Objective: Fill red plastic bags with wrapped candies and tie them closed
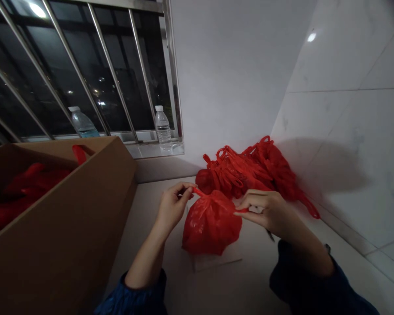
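A full red plastic bag (212,225) sits on the pale surface in front of me, gathered at its top. My left hand (175,202) pinches one of its handle ends at the upper left. On the other side, my right hand (264,209) pinches the opposite handle end between thumb and fingers. Both handle ends are pulled outward, away from the gathered neck. Part of a flat pale item (213,262) shows under the bag. What the bag contains is hidden.
Several red bags (249,168) are heaped against the wall behind. A large cardboard box (68,218) with red bags inside stands at the left. One clear bottle (163,129) is on the window ledge, another (83,124) behind the box. A tiled wall (354,131) rises at right.
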Available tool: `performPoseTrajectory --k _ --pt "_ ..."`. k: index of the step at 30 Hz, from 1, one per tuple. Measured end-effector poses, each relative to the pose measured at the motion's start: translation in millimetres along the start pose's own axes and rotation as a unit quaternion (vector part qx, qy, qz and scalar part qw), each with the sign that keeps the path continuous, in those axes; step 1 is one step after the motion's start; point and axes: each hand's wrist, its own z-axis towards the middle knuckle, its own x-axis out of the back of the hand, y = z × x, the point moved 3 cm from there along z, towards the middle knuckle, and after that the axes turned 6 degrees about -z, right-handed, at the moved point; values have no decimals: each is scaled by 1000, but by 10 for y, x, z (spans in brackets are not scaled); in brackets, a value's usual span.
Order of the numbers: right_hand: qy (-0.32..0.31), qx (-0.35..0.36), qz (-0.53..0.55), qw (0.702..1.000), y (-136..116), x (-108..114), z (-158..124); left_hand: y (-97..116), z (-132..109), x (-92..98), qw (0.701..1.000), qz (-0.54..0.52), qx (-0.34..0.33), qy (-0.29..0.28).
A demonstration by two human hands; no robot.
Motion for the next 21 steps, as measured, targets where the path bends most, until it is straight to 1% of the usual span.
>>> performPoseTrajectory --k 3,5,7,9,10,12,14,15,16,18,19,21 --pt "-65 -28 13 997 79 124 -126 -158 85 153 997 60 -6 41" --pt "-98 -49 32 993 107 150 -170 -254 124 216 994 90 -5 64" --pt "-133 -68 48 988 111 132 -174 -304 141 231 991 101 -6 83" --pt "-181 -81 70 978 113 82 -154 -304 139 200 991 104 -10 87" --pt "-202 -89 85 971 128 57 -142 -296 131 173 992 90 -12 83" --pt "-224 -108 130 960 208 26 -133 -297 105 120 998 26 -10 63" --pt "-229 -126 176 949 369 9 -164 -357 62 96 998 -38 2 48" --pt "-239 -130 196 942 472 -9 -198 -414 35 94 998 -42 14 42" --pt "-254 -132 211 935 581 -42 -240 -484 7 91 999 -13 27 32" --pt "-275 -134 215 927 800 -165 -319 -641 -44 58 995 90 51 -9" --pt "-263 -139 195 935 900 -254 -341 -715 -63 19 988 137 58 -36" --pt "-199 -151 103 963 1047 -485 -337 -816 -74 -102 976 194 56 -80"
